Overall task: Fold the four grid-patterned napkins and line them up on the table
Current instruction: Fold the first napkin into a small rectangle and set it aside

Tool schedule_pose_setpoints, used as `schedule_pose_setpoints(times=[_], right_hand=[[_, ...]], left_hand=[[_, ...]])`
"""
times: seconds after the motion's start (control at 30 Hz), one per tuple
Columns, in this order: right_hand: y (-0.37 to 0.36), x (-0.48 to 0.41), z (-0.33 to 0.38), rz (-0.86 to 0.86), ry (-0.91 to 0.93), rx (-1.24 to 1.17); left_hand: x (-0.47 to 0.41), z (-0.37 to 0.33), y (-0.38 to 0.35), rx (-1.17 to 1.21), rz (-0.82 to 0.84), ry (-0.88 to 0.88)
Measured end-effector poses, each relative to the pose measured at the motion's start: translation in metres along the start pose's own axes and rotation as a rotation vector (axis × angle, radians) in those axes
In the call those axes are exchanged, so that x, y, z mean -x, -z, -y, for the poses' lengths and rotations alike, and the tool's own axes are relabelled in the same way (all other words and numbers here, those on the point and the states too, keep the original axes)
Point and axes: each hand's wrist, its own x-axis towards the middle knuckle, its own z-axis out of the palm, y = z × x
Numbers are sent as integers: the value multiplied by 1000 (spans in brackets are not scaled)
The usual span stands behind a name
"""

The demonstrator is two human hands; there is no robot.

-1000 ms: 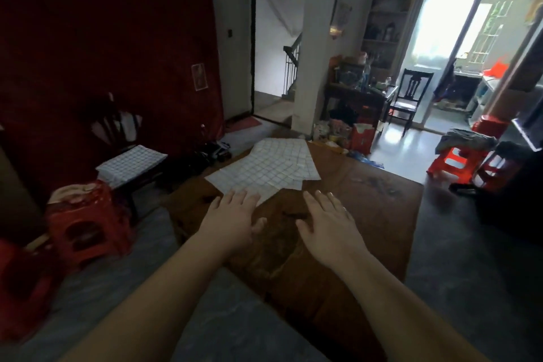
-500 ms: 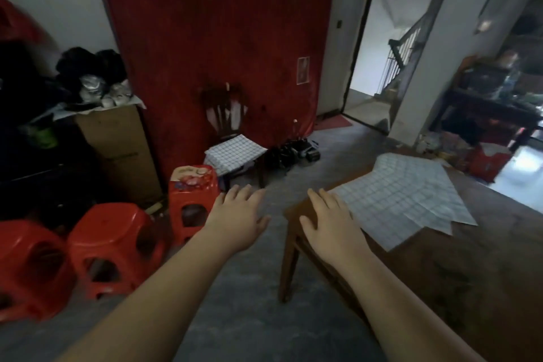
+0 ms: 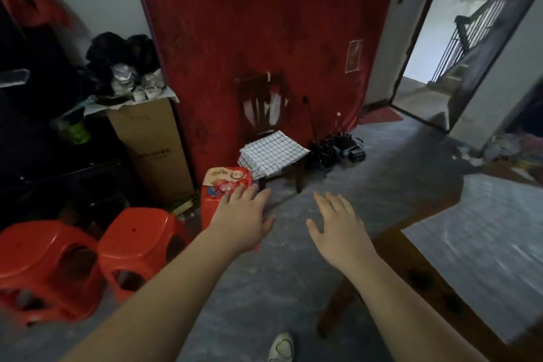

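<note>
Grid-patterned napkins (image 3: 482,238) lie spread flat and overlapping on the brown wooden table (image 3: 417,267) at the right edge of view, blurred. A stack of folded grid-patterned cloth (image 3: 271,153) rests on the seat of a dark wooden chair (image 3: 261,103) against the red wall. My left hand (image 3: 244,217) reaches forward over the floor with straight fingers, holding nothing. Beside it, left of the table's corner, my right hand (image 3: 338,229) is also open and empty. Both hands are apart from the napkins.
A red stool with a printed top (image 3: 223,188) stands just behind my left hand. Two more red stools (image 3: 88,253) sit at the left, a cardboard box (image 3: 150,144) behind them. Dark gear (image 3: 335,150) lies by the chair. A doorway (image 3: 435,76) opens at the right.
The view has swung left, away from the table toward the chair and stools. The napkins slid to the right edge of view. Both hands stay open and outstretched.
</note>
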Motion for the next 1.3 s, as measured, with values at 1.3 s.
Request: schedule_pose_setpoints(times=[1.3], right_hand=[[76,-378,-276,-380,-1300,-150]], left_hand=[[-680,-289,-18,-78,286,-1267]])
